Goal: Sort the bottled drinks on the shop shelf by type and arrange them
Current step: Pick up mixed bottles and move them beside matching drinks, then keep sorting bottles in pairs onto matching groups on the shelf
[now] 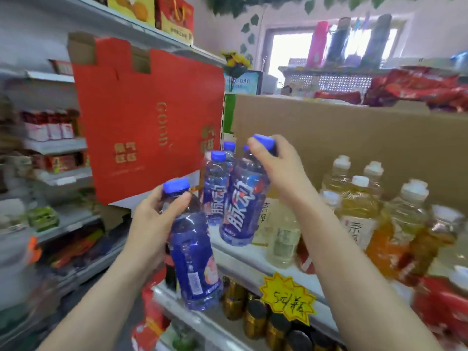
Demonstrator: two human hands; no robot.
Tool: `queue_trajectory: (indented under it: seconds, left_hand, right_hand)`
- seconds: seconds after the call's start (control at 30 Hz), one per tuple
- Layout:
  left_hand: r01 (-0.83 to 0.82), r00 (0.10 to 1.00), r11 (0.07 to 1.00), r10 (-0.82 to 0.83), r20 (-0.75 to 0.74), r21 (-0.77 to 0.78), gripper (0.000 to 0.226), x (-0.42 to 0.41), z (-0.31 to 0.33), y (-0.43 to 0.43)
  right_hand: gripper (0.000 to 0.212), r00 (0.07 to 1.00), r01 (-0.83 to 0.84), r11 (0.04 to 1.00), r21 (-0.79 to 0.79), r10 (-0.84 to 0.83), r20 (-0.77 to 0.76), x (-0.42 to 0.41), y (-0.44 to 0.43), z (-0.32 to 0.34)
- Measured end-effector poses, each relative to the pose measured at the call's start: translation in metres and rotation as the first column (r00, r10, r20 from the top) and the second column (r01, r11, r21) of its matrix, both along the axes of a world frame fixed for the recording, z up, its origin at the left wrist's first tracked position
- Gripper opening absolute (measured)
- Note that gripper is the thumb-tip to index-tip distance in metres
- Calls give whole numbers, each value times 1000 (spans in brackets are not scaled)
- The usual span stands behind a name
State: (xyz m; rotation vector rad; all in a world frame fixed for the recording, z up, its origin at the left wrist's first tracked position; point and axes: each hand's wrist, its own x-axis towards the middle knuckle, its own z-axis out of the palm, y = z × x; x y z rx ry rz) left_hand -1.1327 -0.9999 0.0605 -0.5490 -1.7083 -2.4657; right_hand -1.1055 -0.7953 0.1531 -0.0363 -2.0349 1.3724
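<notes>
Bottles (359, 206) stand on the shelf (240, 262) before a cardboard box (329, 127), with a carton (141, 110) at their left.

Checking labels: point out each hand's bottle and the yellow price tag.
Left-hand blue bottle (193, 252), head view, lower body.
Right-hand blue bottle (242, 207), head view, front label.
Yellow price tag (288, 298), head view, its centre.

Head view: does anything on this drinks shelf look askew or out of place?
Yes. The big red cardboard carton left of the blue-capped blue bottles sits tilted, its top flaps open. A pale clear-liquid bottle stands in front among the amber tea bottles, so types look mixed. No spill visible.
</notes>
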Motion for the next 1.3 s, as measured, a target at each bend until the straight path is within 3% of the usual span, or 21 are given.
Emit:
queue_trajectory:
  seconds: [0.2,0.63,0.7,0.77,0.87,0.93,1.0,1.03,1.13,1.23,1.3]
  left_hand:
    - [1,1000,1000,-2,22,31,22,-29,-10,-29]
    - [18,1000,999,-19,19,48,30,-64,-18,-32]
    - [23,1000,998,-24,16,50,33,-66,-17,-27]
    - [27,1000,999,-28,9,45,37,-67,-16,-21]
    - [33,999,998,-32,-21,43,43,-69,-13,-14]
    - [45,998,997,-43,-40,54,43,-69,-8,-11]
    - [78,996,994,-74,-54,79,40,-71,-4,-8]
    - [108,993,990,-103,-61,94,37,-72,-1,-5]
    - [235,970,967,-226,-90,96,31,-71,6,7]
    - [362,929,931,-354,-110,53,34,-80,10,23]
    - [307,948,952,-305,-88,8,45,-93,6,32]
  right_hand:
    - [23,995,91,993,79,-94,27,-58,-36,-39]
    - [26,966,221,962,157,-239,102,-110,-38,-71]
    - [40,958,247,918,309,-279,63,-105,-38,-73]
    - [50,947,300,810,504,-315,-58,-93,-42,-75]
    - [42,945,321,740,591,-206,-256,-62,-46,-82]
    - [45,993,111,805,583,-69,-95,-31,-52,-90]
    - [64,974,-155,853,498,48,221,-9,-63,-101]
    - [75,955,-210,862,461,79,287,-5,-67,-107]
    - [91,967,-167,912,375,77,243,-11,-69,-123]
    - [83,986,-55,963,265,12,163,-11,-63,-129]
    - [76,992,8,984,178,-30,119,-5,-58,-130]
